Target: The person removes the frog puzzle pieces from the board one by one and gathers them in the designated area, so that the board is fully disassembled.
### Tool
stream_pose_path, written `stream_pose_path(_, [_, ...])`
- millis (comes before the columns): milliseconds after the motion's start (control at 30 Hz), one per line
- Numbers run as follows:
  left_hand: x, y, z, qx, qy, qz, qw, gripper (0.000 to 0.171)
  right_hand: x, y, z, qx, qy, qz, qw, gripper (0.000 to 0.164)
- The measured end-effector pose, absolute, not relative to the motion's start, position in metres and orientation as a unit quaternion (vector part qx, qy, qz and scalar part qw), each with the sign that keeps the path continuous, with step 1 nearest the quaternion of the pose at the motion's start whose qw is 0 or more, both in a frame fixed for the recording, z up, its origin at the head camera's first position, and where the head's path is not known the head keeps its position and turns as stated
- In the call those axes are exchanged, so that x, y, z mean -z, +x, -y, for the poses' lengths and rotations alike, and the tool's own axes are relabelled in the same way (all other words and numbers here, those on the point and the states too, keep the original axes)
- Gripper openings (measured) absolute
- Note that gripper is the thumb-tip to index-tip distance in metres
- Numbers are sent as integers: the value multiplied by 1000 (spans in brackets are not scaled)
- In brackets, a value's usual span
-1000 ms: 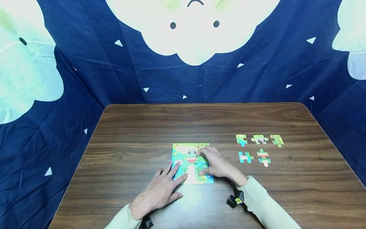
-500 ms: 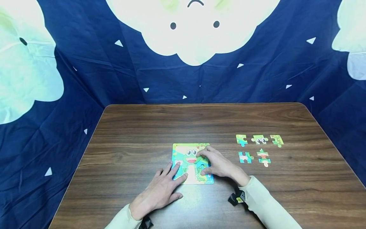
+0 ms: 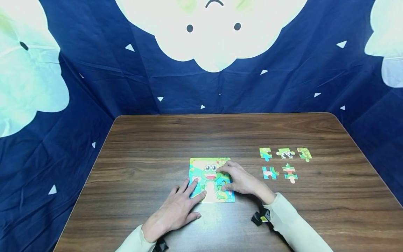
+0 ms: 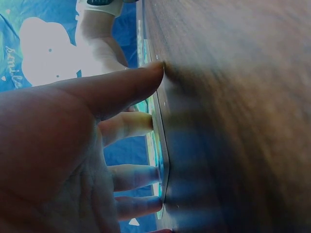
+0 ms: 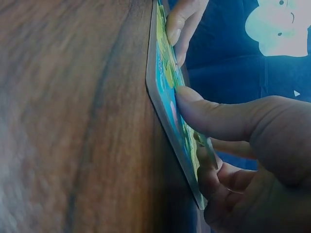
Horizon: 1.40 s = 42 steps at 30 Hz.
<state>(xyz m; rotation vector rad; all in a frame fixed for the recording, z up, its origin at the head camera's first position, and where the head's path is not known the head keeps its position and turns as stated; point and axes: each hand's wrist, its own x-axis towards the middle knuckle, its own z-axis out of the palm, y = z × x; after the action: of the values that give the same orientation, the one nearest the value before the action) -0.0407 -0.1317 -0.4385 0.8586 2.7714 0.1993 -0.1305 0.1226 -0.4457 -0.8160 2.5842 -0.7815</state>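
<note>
Barely anything has moved—the right hand (image 3: 240, 181) pinches a piece on the thin, stiff puzzle board (image 3: 201, 168); the flat left hand (image 3: 177, 207) steadies its edge.

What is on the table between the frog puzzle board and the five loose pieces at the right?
In the head view, only bare wood of the table lies between the frog puzzle board and the loose pieces.
</note>
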Motion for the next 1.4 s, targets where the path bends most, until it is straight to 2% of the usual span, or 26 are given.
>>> stream_pose_path(567, [438, -40, 132, -76, 289, -947, 119, 59, 436, -134, -143, 315, -302, -893, 113, 52])
stream_pose_path(1400, [439, -40, 132, -72, 295, -947, 104, 59, 430, -139, -222, 332, -274, -901, 59, 50])
